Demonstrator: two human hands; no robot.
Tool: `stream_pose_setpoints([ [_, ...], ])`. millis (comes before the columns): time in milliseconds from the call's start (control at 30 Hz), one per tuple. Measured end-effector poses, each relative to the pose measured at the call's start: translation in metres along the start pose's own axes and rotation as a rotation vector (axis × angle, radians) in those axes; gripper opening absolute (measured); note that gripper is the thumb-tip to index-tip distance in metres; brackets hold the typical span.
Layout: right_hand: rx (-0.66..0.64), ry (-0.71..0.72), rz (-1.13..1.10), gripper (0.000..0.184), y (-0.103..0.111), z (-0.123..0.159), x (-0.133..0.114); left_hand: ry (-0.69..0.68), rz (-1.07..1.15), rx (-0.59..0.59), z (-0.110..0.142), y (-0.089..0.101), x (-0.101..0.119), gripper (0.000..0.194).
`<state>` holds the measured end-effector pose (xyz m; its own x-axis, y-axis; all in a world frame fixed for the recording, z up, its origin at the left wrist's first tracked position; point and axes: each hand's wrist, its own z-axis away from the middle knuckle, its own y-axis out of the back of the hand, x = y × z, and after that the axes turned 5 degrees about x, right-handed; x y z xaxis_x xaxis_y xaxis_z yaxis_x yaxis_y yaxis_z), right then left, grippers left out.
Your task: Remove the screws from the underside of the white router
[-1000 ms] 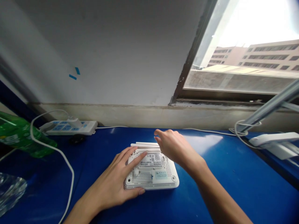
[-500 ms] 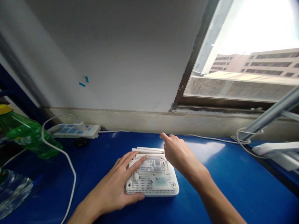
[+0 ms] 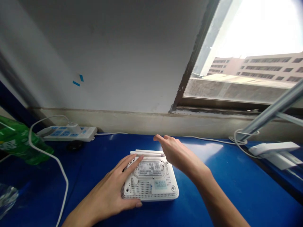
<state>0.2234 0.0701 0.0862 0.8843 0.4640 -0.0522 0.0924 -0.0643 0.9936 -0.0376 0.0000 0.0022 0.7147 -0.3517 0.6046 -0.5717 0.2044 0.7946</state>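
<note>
A white router (image 3: 139,190) lies upside down on the blue table, showing its perforated base and printed labels. White antennas (image 3: 148,153) are folded flat along its far edge. My left hand (image 3: 109,186) is spread over the router's left side, fingers on the base and thumb near the front edge. My right hand (image 3: 176,154) hangs just above the far right corner, fingers loosely apart, and does not clearly touch the router or antennas.
A power strip (image 3: 67,133) with a plug sits by the wall, and white cables run along the blue table (image 3: 227,179). A green plastic bottle (image 3: 16,143) lies at left, with clear plastic (image 3: 7,197) below it. A metal bar (image 3: 272,113) and white object (image 3: 274,149) stand at right.
My right hand has shifted slightly left over the router's far edge. The whole view has moved a little, and my left hand stays on the router.
</note>
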Motion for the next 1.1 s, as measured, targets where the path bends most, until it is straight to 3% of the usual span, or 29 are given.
stream_pose_setpoints([
  [100, 0.032, -0.002, 0.025, 0.051, 0.000, 0.006, 0.003, 0.015, -0.015, -0.004, -0.003, 0.003, 0.005, 0.122],
  [233, 0.029, -0.171, 0.100, 0.024, 0.003, 0.006, -0.004, 0.115, -0.095, -0.100, -0.011, 0.015, 0.023, 0.120],
  [333, 0.021, -0.261, 0.094, 0.024, 0.003, 0.003, -0.010, 0.180, -0.160, -0.152, -0.027, 0.030, 0.042, 0.123],
  [400, 0.029, -0.249, 0.087, 0.021, 0.002, 0.003, -0.010, 0.172, -0.214, -0.157, -0.042, 0.039, 0.054, 0.121],
  [467, 0.042, -0.215, 0.074, 0.029, -0.001, 0.004, -0.007, 0.155, -0.246, -0.196, -0.057, 0.044, 0.063, 0.122],
  [600, 0.076, -0.156, -0.021, 0.040, -0.001, 0.008, -0.007, 0.067, -0.295, -0.320, -0.074, 0.040, 0.074, 0.115],
  [767, -0.050, -0.219, -0.033, 0.022, 0.001, 0.006, -0.015, -0.013, -0.319, -0.311, -0.078, 0.036, 0.070, 0.099],
  [833, -0.064, -0.211, -0.049, 0.026, -0.002, 0.005, -0.013, -0.031, -0.264, -0.312, -0.080, 0.039, 0.065, 0.088],
  [967, -0.027, -0.064, -0.194, 0.067, -0.001, 0.009, -0.001, 0.008, -0.187, -0.315, -0.087, 0.049, 0.053, 0.067],
  [1100, -0.055, 0.058, -0.277, 0.077, 0.013, 0.019, 0.006, 0.018, -0.151, -0.328, -0.089, 0.055, 0.046, 0.082],
])
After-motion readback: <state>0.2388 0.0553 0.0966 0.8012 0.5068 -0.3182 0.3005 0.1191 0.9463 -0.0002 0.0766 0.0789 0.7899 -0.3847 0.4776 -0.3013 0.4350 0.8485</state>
